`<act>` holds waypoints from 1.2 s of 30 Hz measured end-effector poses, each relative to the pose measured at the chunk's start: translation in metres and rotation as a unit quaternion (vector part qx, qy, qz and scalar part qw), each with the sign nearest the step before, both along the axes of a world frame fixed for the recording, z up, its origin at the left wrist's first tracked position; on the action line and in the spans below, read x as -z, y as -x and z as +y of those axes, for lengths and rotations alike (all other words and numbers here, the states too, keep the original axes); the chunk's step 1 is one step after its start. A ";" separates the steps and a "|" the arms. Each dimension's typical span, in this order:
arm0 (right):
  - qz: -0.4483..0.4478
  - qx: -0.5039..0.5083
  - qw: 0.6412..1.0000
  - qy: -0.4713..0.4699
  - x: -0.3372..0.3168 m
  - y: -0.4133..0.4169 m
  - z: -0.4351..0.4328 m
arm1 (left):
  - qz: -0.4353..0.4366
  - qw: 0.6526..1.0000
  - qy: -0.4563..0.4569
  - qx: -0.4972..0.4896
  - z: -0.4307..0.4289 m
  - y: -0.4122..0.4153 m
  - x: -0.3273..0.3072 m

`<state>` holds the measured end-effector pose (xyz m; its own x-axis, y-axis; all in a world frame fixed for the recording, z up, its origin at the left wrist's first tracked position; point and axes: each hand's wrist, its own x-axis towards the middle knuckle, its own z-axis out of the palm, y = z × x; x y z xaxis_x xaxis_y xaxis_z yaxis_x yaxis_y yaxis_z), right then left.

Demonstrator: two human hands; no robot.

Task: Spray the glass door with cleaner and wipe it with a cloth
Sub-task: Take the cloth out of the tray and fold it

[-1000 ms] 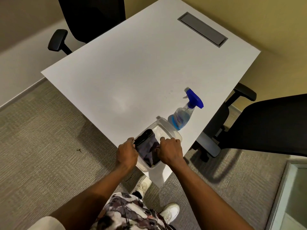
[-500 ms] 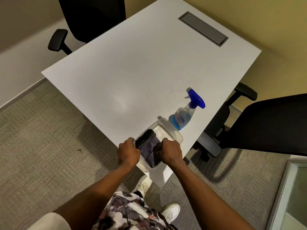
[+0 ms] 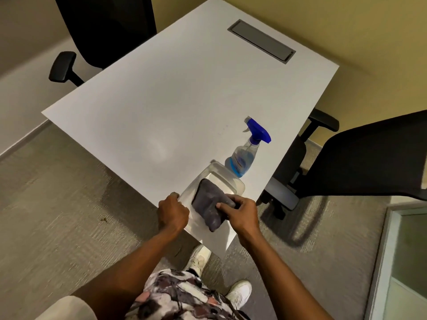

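Note:
A clear plastic container [image 3: 227, 177] sits at the near corner of the white table [image 3: 175, 100]. A folded dark grey cloth [image 3: 208, 202] lies half out of it, pinched at its right edge by my right hand [image 3: 240, 210]. My left hand [image 3: 172, 211] is closed on the container's left rim. A clear spray bottle [image 3: 245, 155] with blue liquid and a blue trigger head stands upright just behind the container. A strip of the glass door [image 3: 406, 262] with its pale frame shows at the lower right edge.
One black office chair [image 3: 360, 162] stands close to the table's right side; a second black chair [image 3: 101, 28] is at the far left. A grey cable hatch [image 3: 261, 41] is set into the table's far end. Carpet covers the floor, and my white shoes [image 3: 240, 293] are below.
Both hands held the container's sides before. Now my right hand has shifted onto the cloth and drawn it up and toward me over the near rim.

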<state>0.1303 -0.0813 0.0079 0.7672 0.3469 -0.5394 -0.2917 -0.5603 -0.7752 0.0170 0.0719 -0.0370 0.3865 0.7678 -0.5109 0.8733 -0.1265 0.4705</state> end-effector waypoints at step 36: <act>0.024 0.451 0.775 -0.443 -0.105 0.103 -0.370 | -0.218 0.734 0.423 0.485 -0.282 -0.141 -0.121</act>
